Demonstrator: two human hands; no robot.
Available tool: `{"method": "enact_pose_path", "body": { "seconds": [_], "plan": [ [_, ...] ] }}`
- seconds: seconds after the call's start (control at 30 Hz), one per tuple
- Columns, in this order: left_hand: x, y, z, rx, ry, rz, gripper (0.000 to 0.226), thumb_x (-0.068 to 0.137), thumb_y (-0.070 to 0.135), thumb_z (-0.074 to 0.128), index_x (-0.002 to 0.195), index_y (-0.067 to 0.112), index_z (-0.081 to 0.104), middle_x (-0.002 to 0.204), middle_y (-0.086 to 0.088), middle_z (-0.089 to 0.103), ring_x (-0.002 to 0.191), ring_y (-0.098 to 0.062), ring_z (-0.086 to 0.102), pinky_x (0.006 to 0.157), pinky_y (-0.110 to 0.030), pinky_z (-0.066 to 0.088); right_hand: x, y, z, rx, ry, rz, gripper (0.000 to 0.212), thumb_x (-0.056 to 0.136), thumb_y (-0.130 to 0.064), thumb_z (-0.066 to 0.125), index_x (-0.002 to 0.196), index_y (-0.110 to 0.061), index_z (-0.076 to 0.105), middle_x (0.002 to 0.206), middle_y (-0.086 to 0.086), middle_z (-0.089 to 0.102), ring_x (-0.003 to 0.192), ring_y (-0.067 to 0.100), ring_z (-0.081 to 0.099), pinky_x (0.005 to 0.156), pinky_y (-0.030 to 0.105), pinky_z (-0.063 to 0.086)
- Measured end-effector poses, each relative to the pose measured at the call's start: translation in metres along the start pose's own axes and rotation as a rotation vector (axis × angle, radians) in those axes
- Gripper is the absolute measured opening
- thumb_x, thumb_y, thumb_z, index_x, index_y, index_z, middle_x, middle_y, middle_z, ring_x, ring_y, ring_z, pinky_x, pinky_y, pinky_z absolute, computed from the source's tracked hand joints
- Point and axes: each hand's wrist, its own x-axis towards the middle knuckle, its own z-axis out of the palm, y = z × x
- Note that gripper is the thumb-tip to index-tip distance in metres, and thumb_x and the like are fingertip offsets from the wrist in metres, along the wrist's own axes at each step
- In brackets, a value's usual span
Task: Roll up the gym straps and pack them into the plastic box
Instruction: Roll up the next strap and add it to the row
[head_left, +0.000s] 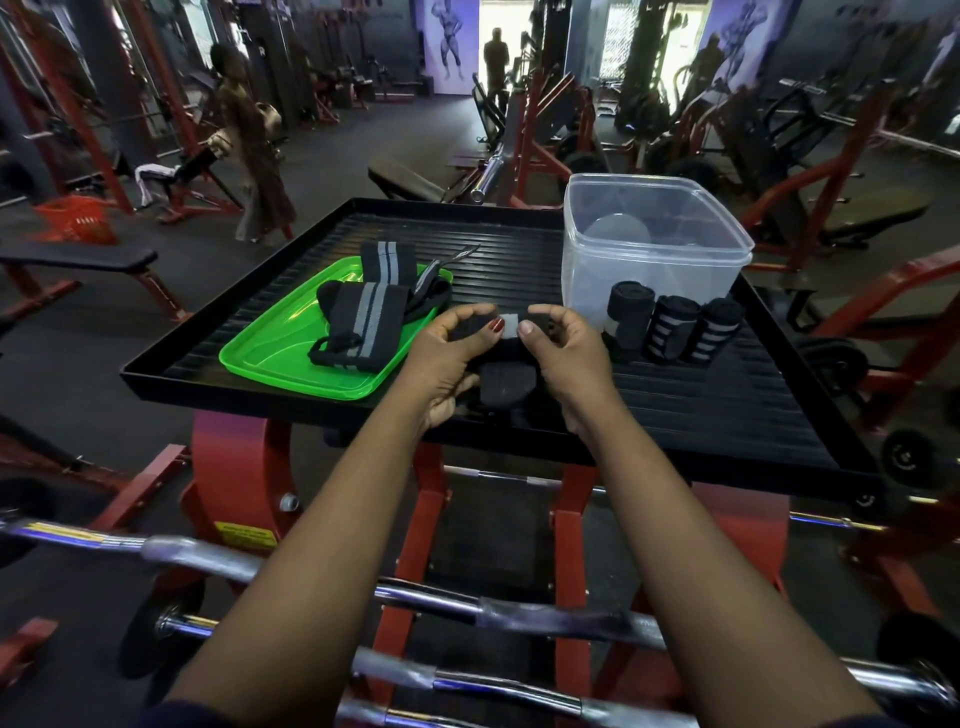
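Note:
Over the front middle of the black tray (675, 405), my left hand (447, 353) and my right hand (561, 353) both grip one black strap with a grey stripe (506, 379); its loose end hangs down between them. Several unrolled black-and-grey straps (363, 317) lie on a green lid (270, 353) to the left. Three rolled straps (675, 327) stand upright on the tray, just in front of the clear plastic box (654, 249), which is open at the back right.
The tray rests on a red metal stand (234, 467). Chrome barbells (415, 597) run across below my forearms. Gym benches and red machines surround the stand. One person stands at the far left and another in the doorway.

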Motion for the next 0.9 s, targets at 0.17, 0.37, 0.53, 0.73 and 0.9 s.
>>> {"method": "enact_pose_path", "body": {
  "seconds": [0.17, 0.37, 0.53, 0.73, 0.9],
  "plan": [
    [-0.0005, -0.0001, 0.0008, 0.017, 0.053, 0.023, 0.021, 0.084, 0.004, 0.067, 0.099, 0.019, 0.065, 0.091, -0.01, 0.064, 0.086, -0.021, 0.064, 0.086, -0.048, 0.051, -0.0026, -0.0017, 0.0003, 0.047, -0.042, 0.023, 0.018, 0.086, -0.021, 0.07, 0.099, -0.032, 0.064, 0.11, 0.001, 0.069, 0.103, 0.016, 0.066, 0.092, 0.04, 0.055],
    [-0.0021, 0.0022, -0.0013, -0.042, 0.044, 0.044, 0.027, 0.085, -0.009, 0.06, 0.093, 0.017, 0.06, 0.089, -0.003, 0.064, 0.076, -0.012, 0.064, 0.064, -0.028, 0.057, -0.0042, -0.0034, 0.002, 0.038, -0.066, 0.074, 0.025, 0.088, -0.021, 0.07, 0.113, -0.016, 0.065, 0.107, 0.004, 0.071, 0.099, 0.02, 0.068, 0.074, 0.032, 0.058],
    [-0.0034, 0.0031, -0.0005, -0.03, 0.024, 0.042, 0.031, 0.083, -0.012, 0.06, 0.089, 0.019, 0.058, 0.092, 0.001, 0.062, 0.075, -0.008, 0.062, 0.055, -0.02, 0.054, -0.0035, -0.0033, 0.0023, -0.01, -0.065, 0.083, 0.025, 0.088, -0.01, 0.067, 0.11, -0.024, 0.064, 0.112, 0.004, 0.069, 0.104, 0.02, 0.065, 0.095, 0.044, 0.054],
    [0.0028, 0.0013, -0.0016, -0.082, 0.175, 0.018, 0.031, 0.081, -0.012, 0.063, 0.084, 0.019, 0.061, 0.088, -0.001, 0.063, 0.077, -0.013, 0.062, 0.06, -0.03, 0.058, -0.0056, -0.0034, -0.0017, -0.085, -0.236, 0.046, 0.074, 0.09, 0.015, 0.048, 0.15, -0.026, 0.035, 0.134, -0.006, 0.048, 0.102, 0.0, 0.056, 0.083, 0.015, 0.052],
    [0.0018, 0.0038, -0.0011, -0.107, 0.169, -0.056, 0.028, 0.083, -0.014, 0.059, 0.089, 0.013, 0.063, 0.083, -0.006, 0.064, 0.069, -0.014, 0.065, 0.053, -0.031, 0.059, -0.0084, -0.006, -0.0019, -0.237, -0.284, -0.093, 0.073, 0.071, 0.015, 0.068, 0.119, -0.04, 0.064, 0.161, 0.003, 0.017, 0.143, 0.019, 0.029, 0.102, 0.05, 0.047]
  ]
}}
